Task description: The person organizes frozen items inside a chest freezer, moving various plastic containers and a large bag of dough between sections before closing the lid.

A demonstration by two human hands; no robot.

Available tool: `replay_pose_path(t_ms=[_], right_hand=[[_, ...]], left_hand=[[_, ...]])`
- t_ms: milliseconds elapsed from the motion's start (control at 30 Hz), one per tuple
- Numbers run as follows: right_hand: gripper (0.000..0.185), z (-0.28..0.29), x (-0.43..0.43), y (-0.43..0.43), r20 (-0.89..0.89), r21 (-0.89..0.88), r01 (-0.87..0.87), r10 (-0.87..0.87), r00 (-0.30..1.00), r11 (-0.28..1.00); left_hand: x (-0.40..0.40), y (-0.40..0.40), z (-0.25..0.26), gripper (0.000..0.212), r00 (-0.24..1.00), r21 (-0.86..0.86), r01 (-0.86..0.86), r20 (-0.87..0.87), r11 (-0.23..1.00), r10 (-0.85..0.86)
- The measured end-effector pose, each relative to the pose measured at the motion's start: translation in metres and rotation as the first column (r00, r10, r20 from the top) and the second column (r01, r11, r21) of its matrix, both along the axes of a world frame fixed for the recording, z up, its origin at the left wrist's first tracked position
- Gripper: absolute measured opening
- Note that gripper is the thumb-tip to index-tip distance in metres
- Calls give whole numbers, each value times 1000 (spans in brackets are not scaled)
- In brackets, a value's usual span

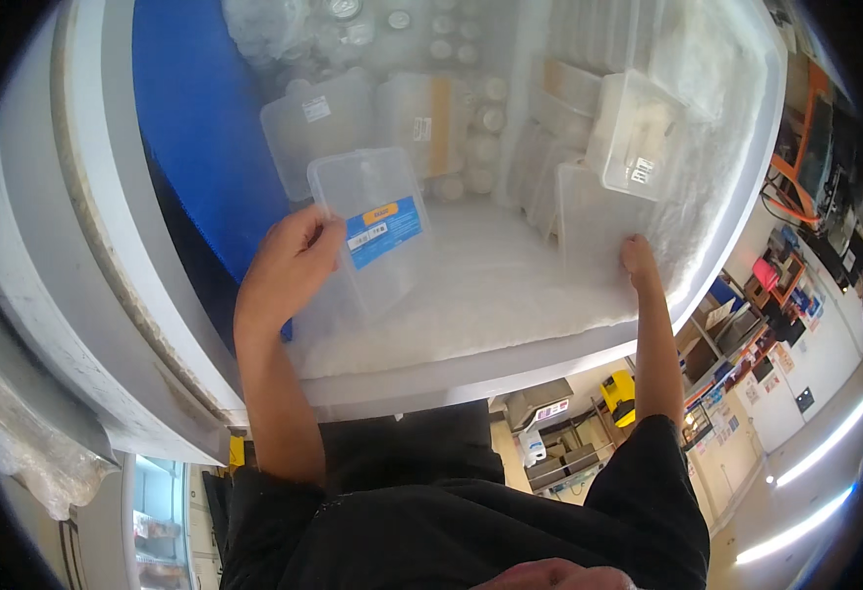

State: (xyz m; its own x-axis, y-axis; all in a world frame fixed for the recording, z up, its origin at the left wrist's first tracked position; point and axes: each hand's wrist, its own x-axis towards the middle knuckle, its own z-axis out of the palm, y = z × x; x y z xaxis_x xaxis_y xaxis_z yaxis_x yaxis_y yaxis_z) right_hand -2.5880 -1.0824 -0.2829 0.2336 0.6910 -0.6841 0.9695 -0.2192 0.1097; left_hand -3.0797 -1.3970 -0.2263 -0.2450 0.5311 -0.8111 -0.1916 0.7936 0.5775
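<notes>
My left hand grips the near left edge of a clear plastic container lid that bears a blue and orange label, above the inside of a frosted chest freezer. At the right, my right hand touches the side of an upright translucent plastic container; how firmly it holds it cannot be told. Just above that one lies a lidded plastic tub with pale contents and a small label. Two more translucent tubs, one with a white label and one with a tan band, lie beyond my left hand.
Thick frost lines the freezer's right wall, and its white rim runs between me and the inside. A blue panel lies along the left. Round-lidded containers stand at the far end. Shelving is behind me.
</notes>
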Motion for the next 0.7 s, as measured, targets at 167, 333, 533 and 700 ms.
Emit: replay_pose_path(t_ms=[167,333,533,700], right_hand=[[49,-7,4,2,198,126,-469,441,875,874],[90,33,-136,-55,-290,143,-445,467,835,884],[78,-4,-138,-60,-89,237,-652,685,723,720],[64,-2,-161,-58,-58,152,-627,640,766,764]], left_hand=[[-2,1,5,28,999,3,-21,30,1000,21],[-3,6,16,27,1000,-3,28,9,1000,-28],[-4,4,13,26,999,12,36,11,999,-36],[-1,8,25,26,999,46,35,-5,998,-34]])
